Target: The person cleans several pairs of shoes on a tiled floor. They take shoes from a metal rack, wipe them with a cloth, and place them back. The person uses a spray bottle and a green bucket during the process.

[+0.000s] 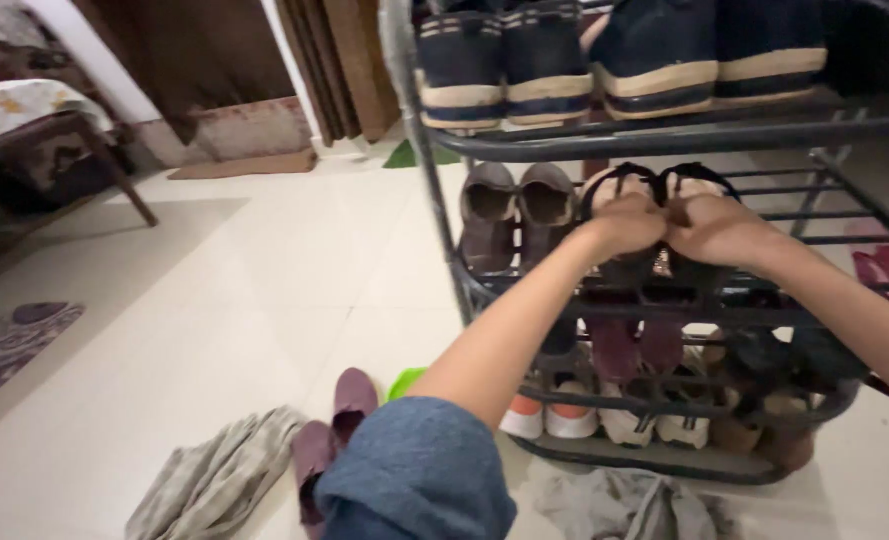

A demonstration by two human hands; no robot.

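Observation:
A dark metal shoe rack stands in front of me. My left hand grips the left one of a pair of black strappy sandals on the second shelf. My right hand grips the right sandal beside it. Both fists are closed on the sandals' fronts. A pair of grey-brown slip-on shoes sits just left of the sandals on the same shelf.
Navy shoes with tan striped soles fill the top shelf. Maroon, white-and-orange and brown shoes sit on lower shelves. On the floor lie maroon flats, a grey cloth, another cloth and a patterned mat. A table stands far left.

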